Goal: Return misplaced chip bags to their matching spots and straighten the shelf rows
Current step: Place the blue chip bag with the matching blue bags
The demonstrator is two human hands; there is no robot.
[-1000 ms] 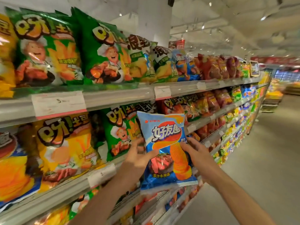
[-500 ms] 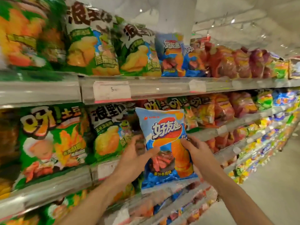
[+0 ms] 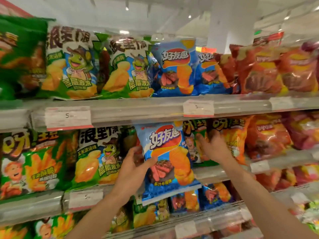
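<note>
Head camera looks at long store shelves full of chip bags. In the middle of the frame, the left hand (image 3: pixel 133 168) holds a blue chip bag (image 3: pixel 168 159) by its left edge. The thumb lies across the front of the bag and the fingers curl behind it. The bag stands upright in front of the middle shelf (image 3: pixel 110 114), and its top edge nearly reaches the rail of the shelf above. It has big white letters, orange chips and a picture of red meat on it.

Just to the right, the right hand (image 3: pixel 214 147) reaches into the middle row. Its fingers curl around the dark top corner of an orange chip bag (image 3: pixel 231 135) and grip it. The right hand does not touch the blue bag.

At the top middle of the frame, on the upper shelf, stand two matching blue bags (image 3: pixel 174 66) with the same white letters. To their left are green bags with a cartoon turtle (image 3: pixel 72 64). To their right are red bags (image 3: pixel 262 69).

On the middle shelf, at the left of the frame, sit a green bag with a cartoon chef (image 3: pixel 29 161) and another turtle bag (image 3: pixel 100 157). White price tags (image 3: pixel 68 117) hang on the shelf rails. More blue bags (image 3: pixel 214 195) show on the lower shelf, under the held bag.
</note>
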